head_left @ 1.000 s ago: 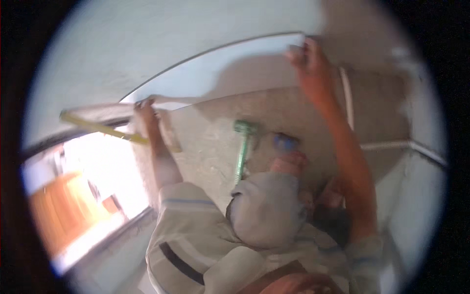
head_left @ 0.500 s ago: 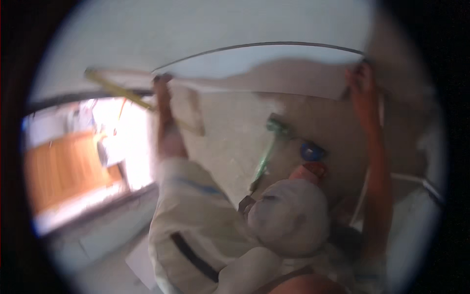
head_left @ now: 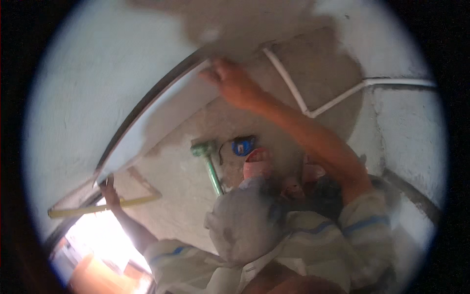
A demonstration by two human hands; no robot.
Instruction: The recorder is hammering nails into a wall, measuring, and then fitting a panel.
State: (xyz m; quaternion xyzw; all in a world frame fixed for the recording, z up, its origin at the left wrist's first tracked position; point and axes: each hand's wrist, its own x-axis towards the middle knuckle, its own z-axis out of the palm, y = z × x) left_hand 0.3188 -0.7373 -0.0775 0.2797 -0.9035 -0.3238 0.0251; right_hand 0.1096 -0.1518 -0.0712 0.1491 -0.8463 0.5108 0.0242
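A long, glossy pale strip (head_left: 164,113), like a skirting tile, stands along the foot of the wall. My right hand (head_left: 229,81) is closed on its far end, fingers at the top corner. At the opposite end, near the bright opening, my left hand (head_left: 110,192) grips the lower corner; its fingers are partly dark and small. A yellow bar (head_left: 93,209) lies beside my left hand, passing behind the wrist. On the floor between my arms are a green mallet (head_left: 204,148) and a blue tape measure (head_left: 243,146).
White pipe (head_left: 289,85) bends along the floor and wall on the right. Reddish footwear (head_left: 257,164) shows beside the tape measure. A bright opening (head_left: 105,235) with an orange-brown surface beyond lies at lower left. Dark damp patches mark the wall and floor.
My view has turned, so the strip now slants from lower left to upper middle. Both hands remain at its ends. More pipe and wall show on the right.
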